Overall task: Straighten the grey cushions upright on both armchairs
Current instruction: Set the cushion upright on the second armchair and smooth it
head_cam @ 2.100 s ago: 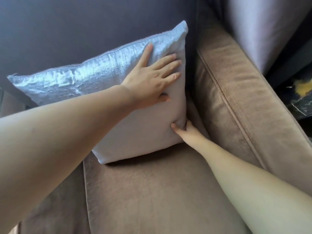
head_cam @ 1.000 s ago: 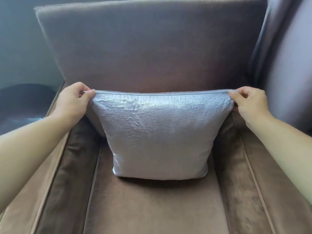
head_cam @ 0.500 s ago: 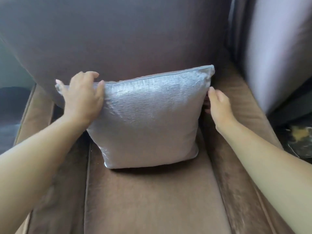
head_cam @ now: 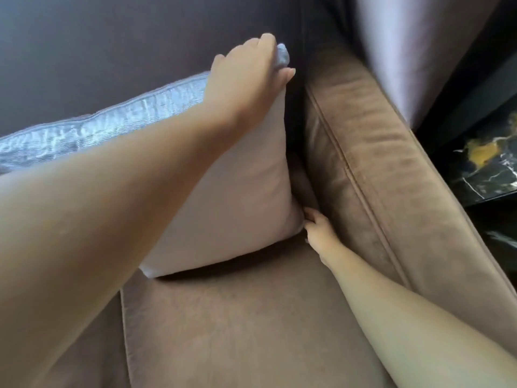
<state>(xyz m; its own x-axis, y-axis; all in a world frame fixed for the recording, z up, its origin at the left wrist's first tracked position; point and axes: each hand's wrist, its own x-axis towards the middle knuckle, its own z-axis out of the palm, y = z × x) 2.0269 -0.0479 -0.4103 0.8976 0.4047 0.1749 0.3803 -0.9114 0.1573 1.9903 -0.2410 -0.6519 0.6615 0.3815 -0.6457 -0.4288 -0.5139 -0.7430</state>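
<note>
A shiny silver-grey cushion [head_cam: 235, 197] stands on edge on the brown armchair seat [head_cam: 251, 326], leaning against the dark backrest [head_cam: 112, 46]. My left hand [head_cam: 249, 71] reaches across and is closed on the cushion's top right corner. My right hand [head_cam: 317, 228] sits low between the cushion and the armrest, its fingers pressed against the cushion's bottom right corner. My left forearm hides much of the cushion's left face.
The padded brown armrest [head_cam: 386, 169] runs along the right. Beyond it hangs a pale lilac curtain [head_cam: 414, 40], and a dark marble-patterned surface [head_cam: 486, 169] lies at the far right.
The view has swung closer and to the right. My left hand moved from the cushion's top left corner to its top right corner. My right hand dropped from the right edge to the bottom right corner.
</note>
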